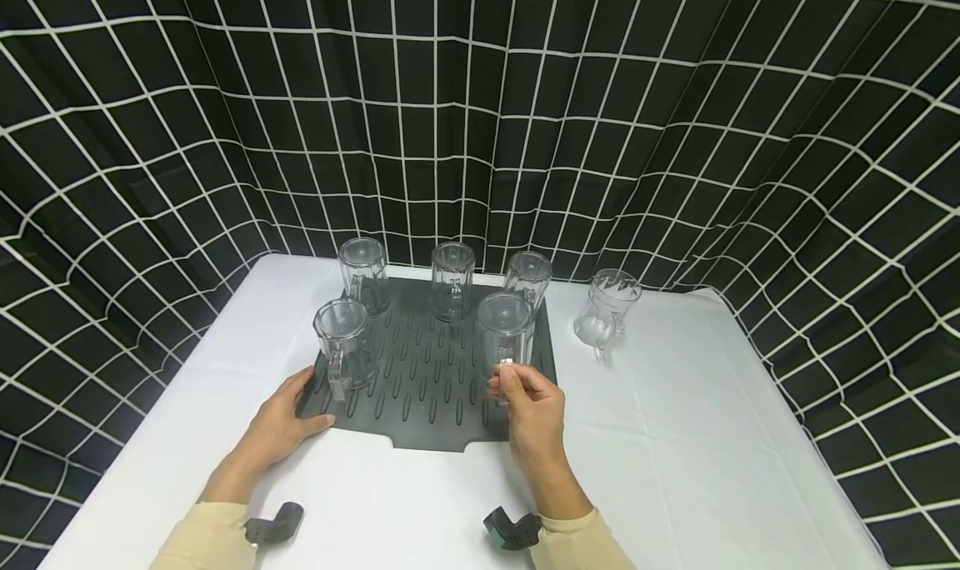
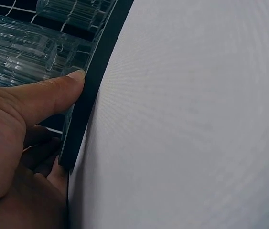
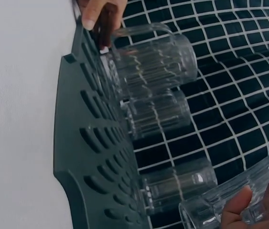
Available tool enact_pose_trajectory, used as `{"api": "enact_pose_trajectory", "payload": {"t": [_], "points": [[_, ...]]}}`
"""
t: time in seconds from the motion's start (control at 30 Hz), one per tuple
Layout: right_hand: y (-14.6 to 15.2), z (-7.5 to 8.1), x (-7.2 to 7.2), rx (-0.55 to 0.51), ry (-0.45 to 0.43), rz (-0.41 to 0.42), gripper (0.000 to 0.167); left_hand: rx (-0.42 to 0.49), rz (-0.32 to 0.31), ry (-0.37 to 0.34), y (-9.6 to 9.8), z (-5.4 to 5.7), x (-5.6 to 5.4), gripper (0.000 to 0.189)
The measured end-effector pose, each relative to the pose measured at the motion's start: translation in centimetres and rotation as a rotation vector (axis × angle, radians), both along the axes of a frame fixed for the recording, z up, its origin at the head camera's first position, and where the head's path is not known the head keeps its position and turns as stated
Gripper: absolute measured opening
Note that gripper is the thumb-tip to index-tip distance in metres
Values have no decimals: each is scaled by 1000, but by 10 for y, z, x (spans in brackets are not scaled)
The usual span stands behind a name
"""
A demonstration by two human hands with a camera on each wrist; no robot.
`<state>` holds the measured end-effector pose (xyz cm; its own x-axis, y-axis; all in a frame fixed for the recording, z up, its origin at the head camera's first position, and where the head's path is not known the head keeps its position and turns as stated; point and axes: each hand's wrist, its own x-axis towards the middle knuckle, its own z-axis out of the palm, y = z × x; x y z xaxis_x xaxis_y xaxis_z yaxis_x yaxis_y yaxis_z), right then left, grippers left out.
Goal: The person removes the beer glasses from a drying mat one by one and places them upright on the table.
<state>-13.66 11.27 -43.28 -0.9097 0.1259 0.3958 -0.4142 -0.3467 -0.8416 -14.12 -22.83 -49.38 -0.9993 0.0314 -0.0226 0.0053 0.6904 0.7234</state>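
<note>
My right hand (image 1: 534,416) pinches the handle of an upside-down clear glass mug (image 1: 504,324) at the front right of a dark ribbed drying mat (image 1: 427,403). Seen from the right wrist, its thumb and fingers (image 3: 239,205) lie at the mug's side, rim towards the mat. At the mat's front left corner, my left hand (image 1: 276,428) grips the edge, thumb along the front and fingers round the left side. Close beside it another upside-down mug (image 1: 348,349) stands with its handle facing forward. The left wrist view shows the thumb (image 2: 53,95) touching the mat's rim.
Three more upside-down mugs line the mat's back: left (image 1: 363,274), middle (image 1: 452,278) and right (image 1: 529,270). One mug (image 1: 609,299) stands upright on the white table (image 1: 675,437), right of the mat. A black gridded curtain (image 1: 450,120) rises behind and beside the table.
</note>
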Motion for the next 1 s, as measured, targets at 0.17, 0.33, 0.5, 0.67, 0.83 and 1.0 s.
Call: {"api": "enact_pose_trajectory", "payload": {"t": [0.17, 0.33, 0.5, 0.67, 0.83, 1.0], "points": [[8, 4, 3, 25, 12, -47, 16, -11, 0, -5, 0, 1, 0, 92], [15, 7, 3, 4, 54, -38, 12, -9, 0, -18, 0, 2, -2, 92], [22, 9, 5, 25, 114, 3, 13, -9, -3, -24, 1, 2, -1, 92], [29, 10, 7, 128, 146, -50, 9, -12, 0, -32, 1, 3, 0, 93], [33, 11, 9, 278, 144, -127, 5, -7, 0, -29, 1, 3, 1, 94], [34, 12, 11, 328, 183, -146, 9, -9, -1, -28, 2, 3, 1, 93]]}}
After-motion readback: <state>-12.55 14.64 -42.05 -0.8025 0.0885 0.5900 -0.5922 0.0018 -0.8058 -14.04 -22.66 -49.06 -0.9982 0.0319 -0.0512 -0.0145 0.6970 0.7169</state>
